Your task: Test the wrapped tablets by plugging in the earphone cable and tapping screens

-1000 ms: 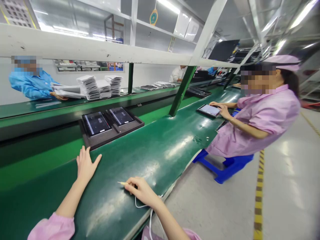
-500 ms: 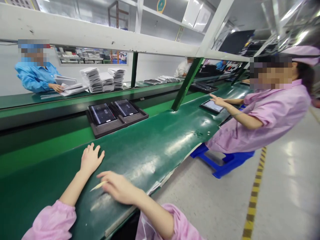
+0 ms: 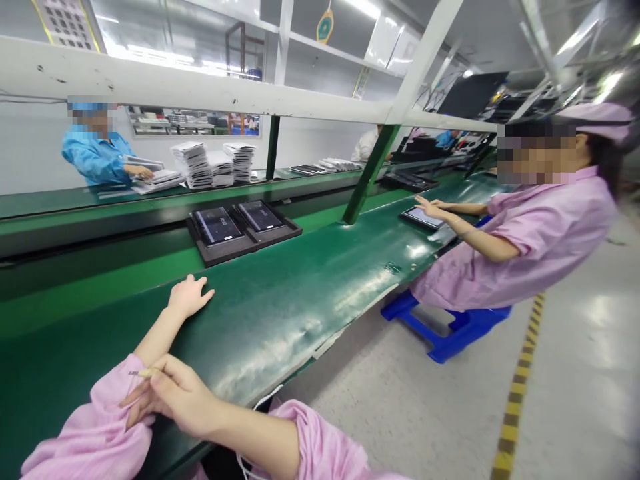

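Observation:
My left hand (image 3: 188, 297) rests on the far edge of the green bench top (image 3: 280, 300), fingers apart and nothing in them. My right hand (image 3: 173, 393) is over my left sleeve (image 3: 107, 413), near the forearm. Between its thumb and index finger it pinches a thin pale-yellow stick (image 3: 145, 373); the stick's exact kind is unclear. Beyond my left hand, a dark tray (image 3: 250, 248) holds two tablets with lit screens, a left tablet (image 3: 218, 225) and a right tablet (image 3: 259, 216).
A co-worker in pink (image 3: 525, 233) sits at the right on a blue stool (image 3: 440, 333), hands at another tablet (image 3: 423, 217). Across the line, a person in blue (image 3: 97, 150) handles papers near white stacks (image 3: 193, 165). A green post (image 3: 370, 177) rises from the bench.
My right hand has moved left and nearer to me, from the bench to over my left sleeve, still pinching the stick. My left hand stays on the bench edge. The view has shifted slightly.

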`<state>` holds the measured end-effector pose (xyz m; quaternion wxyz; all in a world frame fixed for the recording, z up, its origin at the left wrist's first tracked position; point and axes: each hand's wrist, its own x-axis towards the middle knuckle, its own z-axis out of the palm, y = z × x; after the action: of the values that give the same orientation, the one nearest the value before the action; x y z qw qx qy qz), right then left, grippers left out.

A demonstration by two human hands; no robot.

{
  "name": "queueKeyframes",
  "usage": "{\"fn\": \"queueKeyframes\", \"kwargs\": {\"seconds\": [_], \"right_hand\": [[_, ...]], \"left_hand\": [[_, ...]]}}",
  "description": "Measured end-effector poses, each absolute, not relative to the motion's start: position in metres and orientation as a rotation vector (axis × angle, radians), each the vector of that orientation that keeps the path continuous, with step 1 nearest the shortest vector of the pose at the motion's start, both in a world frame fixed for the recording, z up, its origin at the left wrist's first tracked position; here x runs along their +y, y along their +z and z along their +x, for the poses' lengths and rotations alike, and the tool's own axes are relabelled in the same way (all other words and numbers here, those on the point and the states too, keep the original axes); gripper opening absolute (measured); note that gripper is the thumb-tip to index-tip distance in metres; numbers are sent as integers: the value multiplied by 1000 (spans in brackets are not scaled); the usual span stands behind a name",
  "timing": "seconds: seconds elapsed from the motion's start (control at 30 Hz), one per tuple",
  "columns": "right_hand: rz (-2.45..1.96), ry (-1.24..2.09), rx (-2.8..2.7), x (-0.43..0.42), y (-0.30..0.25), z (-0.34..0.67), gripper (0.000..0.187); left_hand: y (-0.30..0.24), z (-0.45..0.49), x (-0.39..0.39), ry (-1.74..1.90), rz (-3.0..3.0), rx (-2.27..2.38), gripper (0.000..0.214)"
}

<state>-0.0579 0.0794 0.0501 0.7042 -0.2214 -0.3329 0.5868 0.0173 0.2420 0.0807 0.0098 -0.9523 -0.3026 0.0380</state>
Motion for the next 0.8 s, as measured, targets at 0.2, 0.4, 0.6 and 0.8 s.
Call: {"fn": "queueKeyframes", "kwargs": {"seconds": [0.2, 0.4, 0.6, 0.8], "right_hand": [[-543, 1343, -730, 62, 57, -72, 72], [-647, 1151, -948, 33, 71, -68, 58], [-1024, 847, -1099, -27, 62, -62, 42], [-1064, 1130, -866, -27, 15, -55, 39]], "left_hand": [[83, 18, 244, 165, -3018, -1029, 52], [85, 18, 247, 119, -3120, -1074, 44], [88, 10, 237, 7, -3301, -1228, 33], [70, 9, 247, -126, -3431, -1509, 34]]}}
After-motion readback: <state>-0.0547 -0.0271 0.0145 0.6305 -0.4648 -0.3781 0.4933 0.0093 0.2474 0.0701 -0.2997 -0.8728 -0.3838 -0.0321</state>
